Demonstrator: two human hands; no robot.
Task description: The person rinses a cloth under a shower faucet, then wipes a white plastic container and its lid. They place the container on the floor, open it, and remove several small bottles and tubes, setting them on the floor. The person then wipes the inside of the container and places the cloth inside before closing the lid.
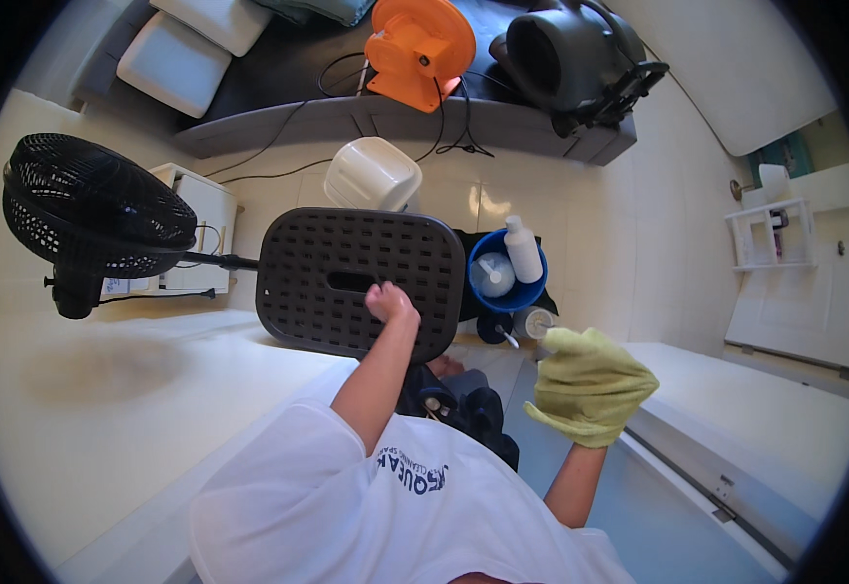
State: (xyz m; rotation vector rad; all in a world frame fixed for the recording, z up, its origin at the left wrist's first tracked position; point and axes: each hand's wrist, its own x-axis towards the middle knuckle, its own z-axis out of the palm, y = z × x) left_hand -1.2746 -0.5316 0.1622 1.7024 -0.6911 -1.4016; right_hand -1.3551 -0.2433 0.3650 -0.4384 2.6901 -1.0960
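Note:
A dark plastic step stool (312,310) with a slotted top fills the middle of the view. At the right end of its central hand slot, my left hand (392,304) is closed, its fingers curled at the slot's edge. Over on the right, a yellow-green cloth (590,384) drapes over my right hand, which holds it and is hidden inside its folds. Just beyond the cloth stands a blue bucket (473,292) with a white bottle (523,248) and a clear bag-like item (492,274) in it.
A black fan (93,209) leans in from the left beside a white cabinet (212,209). A white bin (374,173), an orange reel-like machine (422,49) and a dark grey blower (560,58) are farther off. Black cords (278,173) trail over the floor. White surfaces flank me.

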